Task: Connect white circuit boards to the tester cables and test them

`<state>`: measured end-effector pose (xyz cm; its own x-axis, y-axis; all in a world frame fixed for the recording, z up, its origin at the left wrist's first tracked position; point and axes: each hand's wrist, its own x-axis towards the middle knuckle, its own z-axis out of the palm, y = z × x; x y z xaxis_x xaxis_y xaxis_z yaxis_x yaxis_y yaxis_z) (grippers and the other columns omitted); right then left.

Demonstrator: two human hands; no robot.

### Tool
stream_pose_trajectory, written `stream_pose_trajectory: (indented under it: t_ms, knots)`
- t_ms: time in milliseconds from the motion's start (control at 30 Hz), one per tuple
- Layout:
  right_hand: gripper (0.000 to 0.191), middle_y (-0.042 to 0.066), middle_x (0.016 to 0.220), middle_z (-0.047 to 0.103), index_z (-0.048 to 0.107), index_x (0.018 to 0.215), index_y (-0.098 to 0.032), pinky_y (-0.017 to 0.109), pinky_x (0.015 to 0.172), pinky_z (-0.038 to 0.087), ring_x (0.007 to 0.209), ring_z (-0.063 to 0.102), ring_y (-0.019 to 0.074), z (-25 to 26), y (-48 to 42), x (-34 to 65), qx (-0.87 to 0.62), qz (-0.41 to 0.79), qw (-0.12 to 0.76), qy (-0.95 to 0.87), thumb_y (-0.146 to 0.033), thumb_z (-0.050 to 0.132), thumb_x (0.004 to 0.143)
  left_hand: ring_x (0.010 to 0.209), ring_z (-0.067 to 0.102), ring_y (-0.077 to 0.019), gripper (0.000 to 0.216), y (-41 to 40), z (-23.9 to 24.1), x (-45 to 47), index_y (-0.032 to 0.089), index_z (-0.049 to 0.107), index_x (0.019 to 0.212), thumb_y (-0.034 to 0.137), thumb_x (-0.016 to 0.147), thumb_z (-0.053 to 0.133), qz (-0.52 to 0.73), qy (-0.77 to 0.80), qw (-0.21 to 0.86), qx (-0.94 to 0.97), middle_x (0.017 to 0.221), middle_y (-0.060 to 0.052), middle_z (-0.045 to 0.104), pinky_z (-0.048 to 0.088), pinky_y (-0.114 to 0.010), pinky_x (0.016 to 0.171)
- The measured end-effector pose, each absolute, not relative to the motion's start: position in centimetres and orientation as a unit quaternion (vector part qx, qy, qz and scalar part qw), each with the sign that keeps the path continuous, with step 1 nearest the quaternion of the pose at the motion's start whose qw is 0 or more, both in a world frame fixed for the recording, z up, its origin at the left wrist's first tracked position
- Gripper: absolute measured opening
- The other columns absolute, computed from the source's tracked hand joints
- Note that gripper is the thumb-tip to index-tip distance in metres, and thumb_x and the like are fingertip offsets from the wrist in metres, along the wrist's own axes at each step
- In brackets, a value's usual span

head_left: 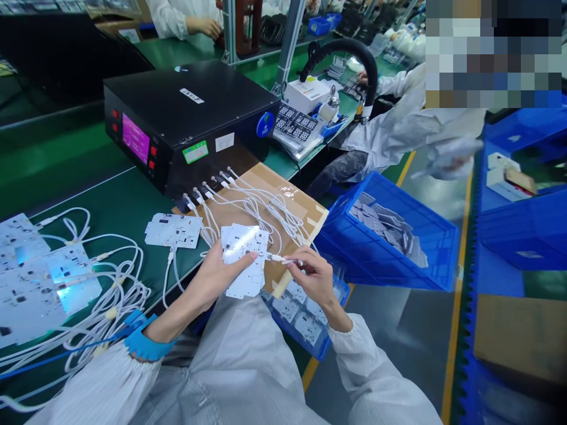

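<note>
The left hand (217, 271) holds a white board (248, 282) by its left side, with the thumb laid across its face and the fingers underneath. The board is in the air, in front of the person's lap and close to the near edge of the green surface (110, 200). The right hand (312, 274) pinches a small white plug (277, 258) between thumb and fingers, at the right edge of the board. The plug meets the board there, but I cannot tell if it is fully inside. A blue strap (148, 341) is around the left wrist.

Just beyond the left hand, a second board (172, 230) lies on the surface, with a white lead at its near edge. Farther left, more boards (31, 283) overlap one another, some with bluish light on them, and white cables (119, 295) are tangled beside them.

Beyond the board is a brown cardboard (266, 180) with looped white leads on it; these come from a black box (186, 124) whose screen (136, 139) glows pink. Below the right hand there is a blue tray (319, 353) with boards inside. To the right, a tilted blue bin (390, 265) carries grey pieces (390, 227). At the far right side, a co-worker in a white coat (390, 133) sits by the surface.
</note>
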<state>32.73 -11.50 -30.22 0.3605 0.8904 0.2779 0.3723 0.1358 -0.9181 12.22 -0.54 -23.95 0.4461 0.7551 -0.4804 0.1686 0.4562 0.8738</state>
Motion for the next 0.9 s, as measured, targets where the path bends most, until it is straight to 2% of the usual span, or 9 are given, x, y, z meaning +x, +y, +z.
stream_pose_trajectory:
  t_ms: [67,200,267,333,400,533,667,800,900]
  knots:
    - [0.013,0.004,0.084,0.07,0.082,0.093,-0.027,0.027,0.045,0.048,0.055,0.055,0.0112,-30.2,-11.6,32.8,-0.612,0.266,0.558,-0.493,-0.039,0.076,0.092,0.108,0.075,-0.0325,0.071,-0.5,-23.9,12.4,0.018,0.062,0.128,0.052,0.072,0.09,0.214,0.489,0.689,0.49,0.119,-0.013,0.077,0.062,-0.044,0.09]
    - [0.024,0.005,0.098,0.071,0.082,0.096,-0.025,0.024,0.03,0.037,0.04,0.05,0.0052,-29.9,-11.8,34.2,-0.572,0.44,0.553,-0.417,-0.046,0.082,0.085,0.112,0.072,-0.0325,0.068,0.1,-23.8,12.3,0.017,0.061,0.127,0.052,0.075,0.086,0.214,0.497,0.623,0.565,0.122,-0.013,0.075,0.059,-0.047,0.098]
    - [0.03,0.001,0.083,0.068,0.081,0.098,-0.024,0.022,0.025,0.03,0.034,0.044,0.0041,-29.7,-11.7,35.3,-0.565,0.494,0.555,-0.359,-0.05,0.083,0.083,0.116,0.07,-0.0329,0.064,0.6,-23.7,12.1,0.018,0.06,0.127,0.051,0.077,0.083,0.196,0.489,0.595,0.607,0.125,-0.013,0.073,0.056,-0.048,0.101]
    - [0.035,-0.007,0.059,0.056,0.08,0.101,-0.023,0.02,0.025,0.026,0.03,0.033,0.0029,-29.4,-11.4,36.2,-0.559,0.513,0.573,-0.311,-0.052,0.083,0.083,0.116,0.07,-0.0331,0.062,1.2,-23.6,12.0,0.019,0.059,0.127,0.05,0.079,0.081,0.169,0.463,0.591,0.638,0.124,-0.012,0.073,0.056,-0.049,0.1]
    - [0.04,-0.009,0.055,0.051,0.078,0.106,-0.022,0.019,0.027,0.027,0.032,0.031,0.003,-29.0,-10.7,36.3,-0.545,0.511,0.599,-0.287,-0.054,0.084,0.081,0.111,0.071,-0.0326,0.057,1.7,-23.4,12.2,0.019,0.059,0.124,0.05,0.08,0.078,0.134,0.431,0.602,0.658,0.118,-0.012,0.074,0.057,-0.048,0.096]
    - [0.045,-0.001,0.082,0.066,0.074,0.116,-0.024,0.02,0.033,0.038,0.046,0.047,0.0056,-28.1,-8.9,34.5,-0.53,0.45,0.652,-0.301,-0.056,0.08,0.085,0.103,0.072,-0.0324,0.05,2.2,-23.4,13.2,0.02,0.061,0.118,0.049,0.08,0.076,0.113,0.417,0.579,0.691,0.108,-0.01,0.075,0.057,-0.046,0.089]
    - [0.026,-0.005,0.066,0.059,0.073,0.108,-0.024,0.022,0.04,0.044,0.045,0.053,0.0084,-27.8,-8.0,32.0,-0.564,0.35,0.65,-0.372,-0.047,0.071,0.096,0.1,0.071,-0.031,0.047,2.1,-23.4,14.2,0.021,0.059,0.116,0.047,0.081,0.075,0.132,0.395,0.546,0.727,0.102,-0.008,0.073,0.056,-0.043,0.087]
    - [0.01,0.0,0.082,0.067,0.076,0.102,-0.023,0.025,0.053,0.054,0.058,0.063,0.0098,-27.9,-8.0,30.4,-0.581,0.212,0.603,-0.504,-0.03,0.07,0.097,0.097,0.071,-0.03,0.038,1.5,-23.2,14.6,0.022,0.052,0.111,0.046,0.086,0.068,0.084,0.416,0.501,0.754,0.1,-0.007,0.07,0.054,-0.04,0.081]
    - [0.013,0.001,0.085,0.067,0.077,0.103,-0.024,0.024,0.057,0.056,0.066,0.064,0.0107,-27.8,-8.0,29.9,-0.579,0.11,0.582,-0.561,-0.02,0.067,0.097,0.1,0.07,-0.0304,0.035,1.0,-22.9,14.8,0.021,0.05,0.115,0.042,0.09,0.062,0.062,0.416,0.49,0.764,0.103,-0.008,0.069,0.053,-0.04,0.08]
